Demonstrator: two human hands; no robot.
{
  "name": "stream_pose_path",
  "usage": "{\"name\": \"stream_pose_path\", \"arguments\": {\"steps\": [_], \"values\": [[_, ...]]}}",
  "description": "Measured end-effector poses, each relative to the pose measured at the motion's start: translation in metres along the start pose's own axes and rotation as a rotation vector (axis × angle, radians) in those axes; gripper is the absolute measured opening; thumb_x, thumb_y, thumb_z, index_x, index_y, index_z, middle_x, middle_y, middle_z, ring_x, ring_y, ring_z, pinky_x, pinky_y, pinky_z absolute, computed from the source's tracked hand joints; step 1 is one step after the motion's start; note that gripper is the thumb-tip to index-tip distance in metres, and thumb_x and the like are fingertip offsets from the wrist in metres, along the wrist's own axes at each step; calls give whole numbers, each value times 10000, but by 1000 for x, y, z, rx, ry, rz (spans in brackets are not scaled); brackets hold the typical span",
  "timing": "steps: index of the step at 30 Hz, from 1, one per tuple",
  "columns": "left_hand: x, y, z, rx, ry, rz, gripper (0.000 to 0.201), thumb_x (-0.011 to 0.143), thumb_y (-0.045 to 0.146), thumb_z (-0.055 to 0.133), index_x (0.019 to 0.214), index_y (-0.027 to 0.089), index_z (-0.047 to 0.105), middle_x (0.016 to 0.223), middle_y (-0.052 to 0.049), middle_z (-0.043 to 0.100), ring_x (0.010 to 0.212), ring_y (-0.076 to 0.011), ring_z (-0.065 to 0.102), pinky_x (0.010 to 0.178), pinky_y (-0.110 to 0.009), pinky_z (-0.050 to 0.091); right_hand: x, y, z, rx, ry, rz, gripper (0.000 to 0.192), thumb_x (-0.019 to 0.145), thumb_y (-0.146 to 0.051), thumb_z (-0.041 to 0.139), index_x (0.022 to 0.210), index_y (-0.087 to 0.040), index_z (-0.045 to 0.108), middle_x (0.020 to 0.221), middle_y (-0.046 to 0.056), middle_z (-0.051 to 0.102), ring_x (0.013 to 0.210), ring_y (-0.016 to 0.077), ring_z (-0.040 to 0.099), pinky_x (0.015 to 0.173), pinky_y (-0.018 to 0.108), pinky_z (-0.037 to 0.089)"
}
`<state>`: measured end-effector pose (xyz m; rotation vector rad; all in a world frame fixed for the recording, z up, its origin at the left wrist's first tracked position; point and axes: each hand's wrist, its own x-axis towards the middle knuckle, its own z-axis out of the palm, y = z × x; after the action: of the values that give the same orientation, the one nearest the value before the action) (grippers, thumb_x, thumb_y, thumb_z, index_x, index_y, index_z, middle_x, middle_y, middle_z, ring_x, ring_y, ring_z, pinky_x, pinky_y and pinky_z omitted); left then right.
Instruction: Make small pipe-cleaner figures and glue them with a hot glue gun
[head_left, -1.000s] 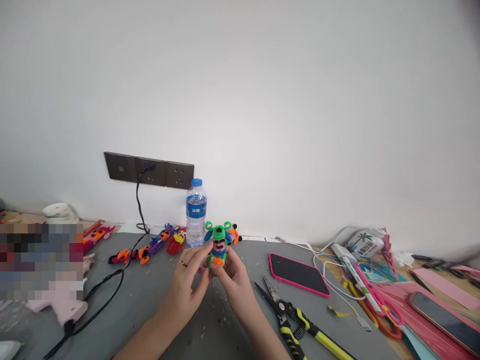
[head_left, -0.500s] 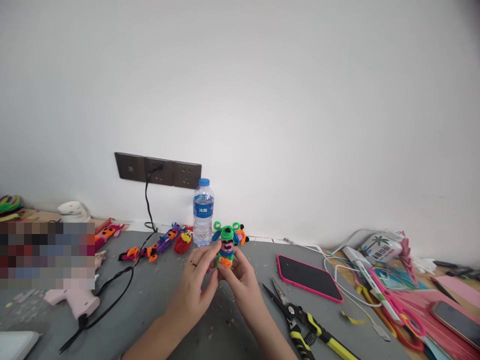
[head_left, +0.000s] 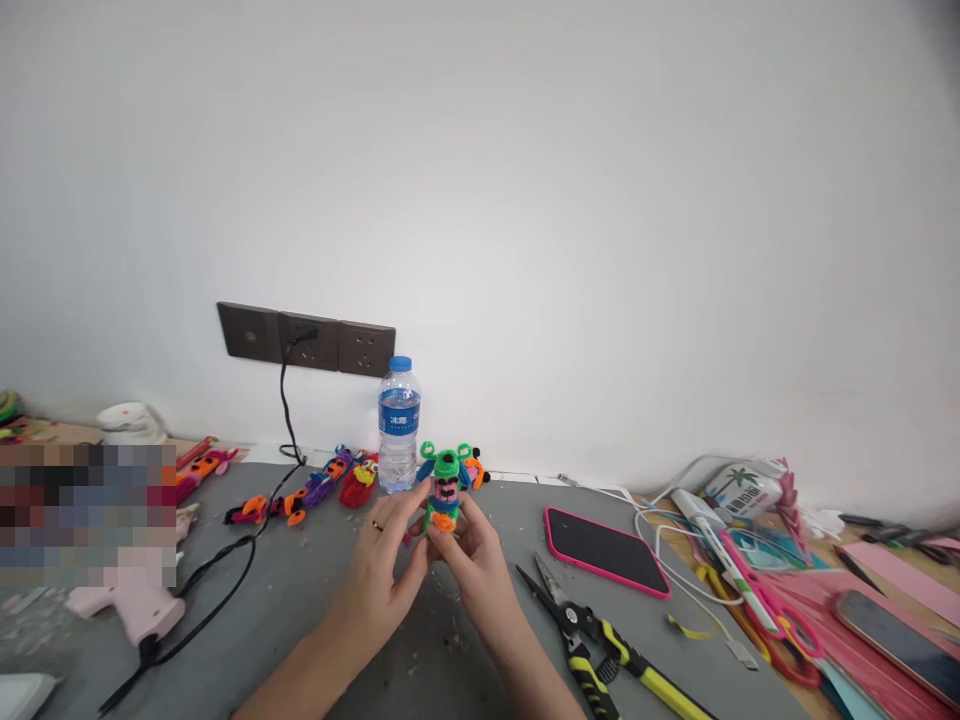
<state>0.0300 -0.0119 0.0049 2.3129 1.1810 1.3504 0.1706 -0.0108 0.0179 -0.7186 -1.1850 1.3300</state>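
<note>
Between both hands, upright above the grey mat (head_left: 390,670), is a small pipe-cleaner figure (head_left: 447,490) with a green top, two curled green antennae, a pink and black middle, a blue band and an orange patch low down. My left hand (head_left: 390,555) closes on its left side, thumb and fingers at its lower part. My right hand (head_left: 469,560) grips it from the right, with the thumb near the orange patch. The fingers behind the figure are hidden. Other fuzzy figures lie beyond: a red one (head_left: 360,483), a purple one (head_left: 328,476) and an orange-and-black one (head_left: 274,508).
A water bottle (head_left: 399,430) stands by the wall. Right of my hands lie yellow-black pliers (head_left: 577,625), a pink-cased phone (head_left: 606,552), white cables and pink scissors (head_left: 795,632). On the left are a pink glue gun (head_left: 139,600) and its black cord (head_left: 244,565).
The whole view has shifted slightly, so everything sits a little further left. Both hands keep the same hold on the figure.
</note>
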Motion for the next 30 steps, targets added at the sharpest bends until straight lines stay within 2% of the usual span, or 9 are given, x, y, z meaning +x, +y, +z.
{"name": "stream_pose_path", "arguments": {"steps": [6, 11, 14, 16, 20, 22, 24, 26, 30], "values": [[1, 2, -1, 14, 5, 7, 519, 946, 148, 395, 1433, 313, 326, 1273, -106, 555, 1201, -244, 529, 939, -376, 504, 0, 0, 1, 29, 28, -9, 321, 816, -381, 708, 1083, -221, 628, 795, 13, 646, 673, 138, 613, 591, 234, 514], [3, 3, -2, 32, -14, -12, 490, 944, 145, 389, 1406, 309, 370, 1267, -101, 568, 1197, -242, 535, 950, -386, 493, 0, -1, 1, 43, -9, 0, 351, 822, -386, 701, 1110, -215, 595, 785, 17, 658, 687, 157, 630, 578, 249, 521], [1, 2, -2, 3, 7, -42, 462, 939, 176, 420, 1386, 289, 387, 1261, -101, 585, 1191, -247, 549, 960, -400, 483, 1, -2, 0, 40, -34, 14, 357, 829, -400, 688, 1108, -203, 585, 789, 20, 654, 610, 142, 615, 539, 253, 508], [2, 1, -4, -48, 62, -87, 386, 938, 215, 442, 1321, 264, 435, 1195, -98, 623, 1132, -244, 589, 938, -405, 491, 2, -4, -1, 36, -39, 38, 366, 823, -431, 684, 1083, -190, 591, 800, 23, 649, 535, 121, 584, 529, 264, 500], [10, -6, -13, -164, 232, -270, 134, 932, 313, 484, 1017, 242, 559, 996, -59, 662, 964, -217, 639, 839, -370, 520, 1, -9, -2, 46, -12, 93, 347, 819, -491, 661, 964, -179, 612, 779, 25, 630, 540, 108, 532, 567, 265, 472], [15, -13, -18, -260, 307, -368, 154, 899, 369, 548, 978, 237, 545, 975, -56, 651, 943, -211, 646, 803, -345, 539, 0, -10, -2, 39, -18, 106, 330, 832, -500, 640, 916, -182, 610, 749, 13, 601, 551, 107, 496, 572, 255, 438], [19, -20, -22, -372, 291, -409, 243, 872, 396, 590, 1049, 242, 529, 1060, -77, 646, 1003, -223, 647, 812, -342, 552, -1, -11, -3, 0, -34, 105, 308, 854, -491, 614, 878, -185, 601, 707, -6, 552, 561, 108, 464, 576, 249, 404], [21, -25, -25, -420, 220, -398, 376, 868, 393, 597, 1203, 263, 484, 1215, -101, 611, 1114, -243, 614, 853, -350, 551, -1, -11, -5, -54, -46, 101, 299, 875, -482, 588, 854, -184, 591, 661, -25, 496, 561, 107, 434, 579, 246, 373], [19, -24, -28, -262, 119, -282, 576, 891, 321, 569, 1415, 313, 330, 1375, -97, 508, 1258, -262, 513, 945, -373, 519, 0, -10, -5, -144, -33, 101, 341, 873, -518, 560, 858, -178, 585, 577, -59, 394, 516, 101, 352, 526, 242, 298]]}}
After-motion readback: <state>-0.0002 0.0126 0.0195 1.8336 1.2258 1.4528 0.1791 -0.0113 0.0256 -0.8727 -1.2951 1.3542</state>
